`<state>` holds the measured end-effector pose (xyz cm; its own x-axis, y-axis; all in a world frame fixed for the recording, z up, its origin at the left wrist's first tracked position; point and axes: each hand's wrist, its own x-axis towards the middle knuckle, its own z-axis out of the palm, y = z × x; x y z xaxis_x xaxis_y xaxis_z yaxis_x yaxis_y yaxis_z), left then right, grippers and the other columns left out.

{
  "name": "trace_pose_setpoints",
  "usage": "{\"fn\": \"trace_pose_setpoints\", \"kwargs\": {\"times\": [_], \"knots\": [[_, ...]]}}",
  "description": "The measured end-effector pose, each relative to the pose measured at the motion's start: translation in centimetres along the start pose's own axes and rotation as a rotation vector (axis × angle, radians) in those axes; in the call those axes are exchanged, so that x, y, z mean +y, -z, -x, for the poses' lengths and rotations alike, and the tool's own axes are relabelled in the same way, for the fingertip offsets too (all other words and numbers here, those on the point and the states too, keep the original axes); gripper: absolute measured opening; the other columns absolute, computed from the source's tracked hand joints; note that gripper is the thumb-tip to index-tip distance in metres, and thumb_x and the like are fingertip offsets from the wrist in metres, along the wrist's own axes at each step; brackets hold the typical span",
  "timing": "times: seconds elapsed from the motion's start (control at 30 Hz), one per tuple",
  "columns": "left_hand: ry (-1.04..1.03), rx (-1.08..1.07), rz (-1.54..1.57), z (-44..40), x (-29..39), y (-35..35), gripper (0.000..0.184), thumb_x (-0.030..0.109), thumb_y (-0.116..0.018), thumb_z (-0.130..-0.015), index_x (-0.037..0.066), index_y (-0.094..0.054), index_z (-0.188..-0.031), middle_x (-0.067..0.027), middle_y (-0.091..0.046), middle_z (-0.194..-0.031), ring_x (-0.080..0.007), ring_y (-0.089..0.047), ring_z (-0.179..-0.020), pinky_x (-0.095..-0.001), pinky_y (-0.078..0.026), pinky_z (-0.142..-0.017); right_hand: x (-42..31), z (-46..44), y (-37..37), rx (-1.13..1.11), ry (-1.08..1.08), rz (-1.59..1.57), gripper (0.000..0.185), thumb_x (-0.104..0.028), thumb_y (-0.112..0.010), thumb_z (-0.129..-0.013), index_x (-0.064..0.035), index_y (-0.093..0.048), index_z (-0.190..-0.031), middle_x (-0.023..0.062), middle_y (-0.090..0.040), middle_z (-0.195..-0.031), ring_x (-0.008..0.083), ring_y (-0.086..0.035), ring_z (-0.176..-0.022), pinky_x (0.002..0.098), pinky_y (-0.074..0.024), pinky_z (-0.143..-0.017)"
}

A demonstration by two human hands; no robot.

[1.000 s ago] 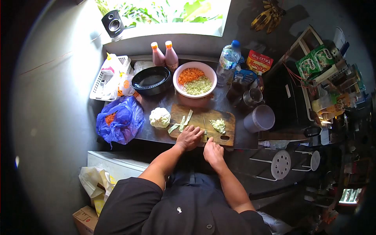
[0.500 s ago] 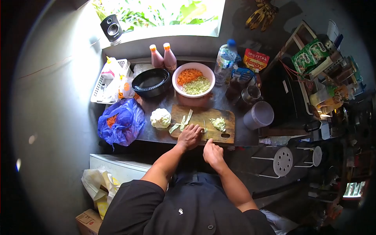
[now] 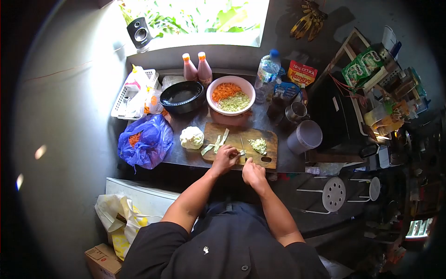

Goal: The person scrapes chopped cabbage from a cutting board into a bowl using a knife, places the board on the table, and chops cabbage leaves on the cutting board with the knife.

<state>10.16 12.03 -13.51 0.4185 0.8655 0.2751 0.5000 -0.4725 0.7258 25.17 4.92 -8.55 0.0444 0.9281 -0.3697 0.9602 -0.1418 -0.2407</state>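
Note:
My right hand (image 3: 254, 172) is closed around the handle of a knife (image 3: 242, 143), whose thin blade points away from me over the wooden cutting board (image 3: 265, 136). Beside the blade, the curled fingers of my left hand (image 3: 225, 159) pinch a small piece of cabbage (image 3: 241, 152) on the board. Pale cabbage strips (image 3: 217, 145) lie just beyond that hand. A small heap of shredded cabbage (image 3: 258, 146) sits toward the board's right end. Left of the board rests a partly cut cabbage head (image 3: 191, 138).
Behind the board stands a white bowl (image 3: 212, 103) of shredded carrot and cabbage, next to a black basin (image 3: 180, 108). A blue plastic bag (image 3: 155, 146) with carrot shreds lies left. A lidded container (image 3: 305, 137), metal cup (image 3: 296, 111) and water bottle (image 3: 266, 76) stand right.
My left hand's fingers were spread lower on the board and are now drawn together at the cabbage piece. The knife blade shows more clearly, beside the fingertips. The view has shifted slightly.

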Motion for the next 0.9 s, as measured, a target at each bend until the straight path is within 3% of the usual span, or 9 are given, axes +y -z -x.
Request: {"fn": "trace_pose_setpoints", "kwargs": {"times": [0.13,0.27,0.43,0.6,0.7,0.77,0.9], "knots": [[-0.093,-0.023,0.003,0.1,-0.8,0.2,0.01,0.007,-0.067,-0.078,0.006,-0.073,-0.087,-0.0138,-0.064,-0.086,-0.0355,-0.059,-0.088,-0.0438,-0.048,-0.078,-0.6,0.7,-1.3,-0.045,-0.051,0.036,0.029,-0.009,-0.059,-0.088,0.0033,-0.048,-0.112,0.0237,-0.073,-0.094,0.0377,-0.073,-0.091,0.0467,-0.0571,-0.079],[-0.035,-0.04,0.048,-0.1,-1.0,-0.2,0.016,0.005,-0.065,-0.078,0.007,-0.075,-0.09,-0.0148,-0.065,-0.087,-0.0369,-0.059,-0.089,-0.0438,-0.049,-0.079,-0.4,-0.3,-0.5,-0.015,-0.032,0.02,0.029,-0.009,-0.059,-0.087,0.0019,-0.049,-0.111,0.0236,-0.073,-0.095,0.0375,-0.073,-0.092,0.0457,-0.057,-0.079],[0.055,-0.178,-0.187,-1.2,1.1,1.0,0.014,0.012,-0.066,-0.078,0.011,-0.077,-0.086,-0.014,-0.067,-0.088,-0.0361,-0.063,-0.09,-0.0456,-0.053,-0.079,-0.8,1.1,0.7,-0.046,-0.049,0.019,0.027,-0.01,-0.06,-0.087,0.0015,-0.051,-0.11,0.0225,-0.073,-0.096,0.0377,-0.073,-0.092,0.0462,-0.0568,-0.081],[0.15,-0.175,-0.22,-0.9,2.1,0.6,0.011,0.014,-0.067,-0.079,0.013,-0.077,-0.085,-0.0121,-0.068,-0.089,-0.0349,-0.064,-0.092,-0.0464,-0.054,-0.08,-0.1,-0.1,-0.7,0.072,-0.007,0.064,0.021,-0.011,-0.054,-0.093,0.0026,-0.053,-0.11,0.0188,-0.074,-0.087,0.0344,-0.074,-0.085,0.0442,-0.0586,-0.076],[0.115,-0.064,-0.262,-0.6,2.5,0.2,0.01,0.014,-0.068,-0.079,0.011,-0.075,-0.085,-0.0121,-0.066,-0.091,-0.0347,-0.064,-0.091,-0.0463,-0.054,-0.079,0.4,0.4,0.5,-0.019,0.003,-0.007,0.033,-0.009,-0.056,-0.088,0.0079,-0.051,-0.116,0.0274,-0.072,-0.093,0.0407,-0.072,-0.09,0.0489,-0.0574,-0.078],[0.125,-0.1,-0.306,-0.4,2.8,-0.2,0.008,0.014,-0.068,-0.081,0.01,-0.073,-0.085,-0.0124,-0.064,-0.092,-0.0346,-0.063,-0.091,-0.0462,-0.054,-0.078,0.3,1.3,-0.6,-0.028,-0.008,0.08,0.03,-0.01,-0.053,-0.092,0.006,-0.052,-0.116,0.0236,-0.073,-0.097,0.0369,-0.074,-0.089,0.0455,-0.0585,-0.079],[0.158,-0.063,-0.286,-0.2,3.4,-0.3,0.008,0.013,-0.068,-0.081,0.011,-0.074,-0.086,-0.0112,-0.067,-0.091,-0.0337,-0.064,-0.093,-0.0451,-0.054,-0.077,0.4,0.9,-1.0,0.021,-0.003,0.015,0.024,-0.011,-0.052,-0.092,0.0051,-0.052,-0.11,0.0246,-0.073,-0.092,0.036,-0.074,-0.087,0.0472,-0.0585,-0.076]]}}
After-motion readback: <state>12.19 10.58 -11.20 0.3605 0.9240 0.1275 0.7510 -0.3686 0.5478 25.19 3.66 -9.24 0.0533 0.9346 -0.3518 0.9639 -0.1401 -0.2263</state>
